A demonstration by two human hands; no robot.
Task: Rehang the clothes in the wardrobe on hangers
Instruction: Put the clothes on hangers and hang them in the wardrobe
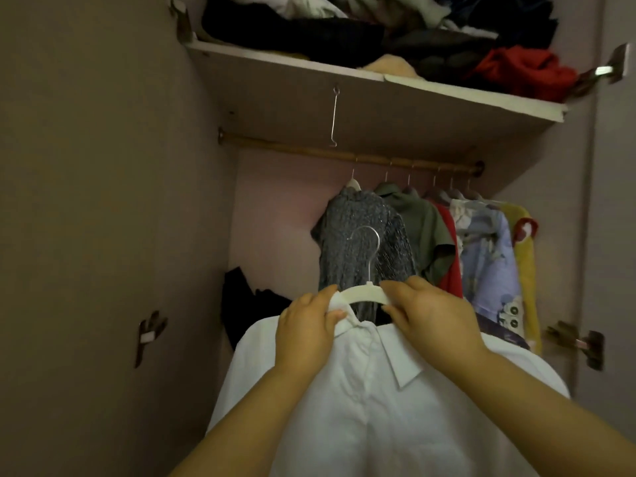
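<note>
Head camera gives me the open wardrobe from below, with its shelf across the top carrying a loose pile of clothes in black, white and red. Filling the lower middle of my view is the white shirt, held up in front of the wardrobe with its collar at the top, well below the rail and not hung on it. On the right half of that rail I see a grey top, a green shirt, a red garment, a pale blue printed one and a yellow one, each on its own hanger. A dark heap of cloth lies low at the back left. The left hand pinches the collar together with the left end of the white hanger; the right hand curls its fingers over the hanger's right arm. The hanger's metal hook stands upright, free of the rail. A thin wire hook dangles from the shelf's underside.
</note>
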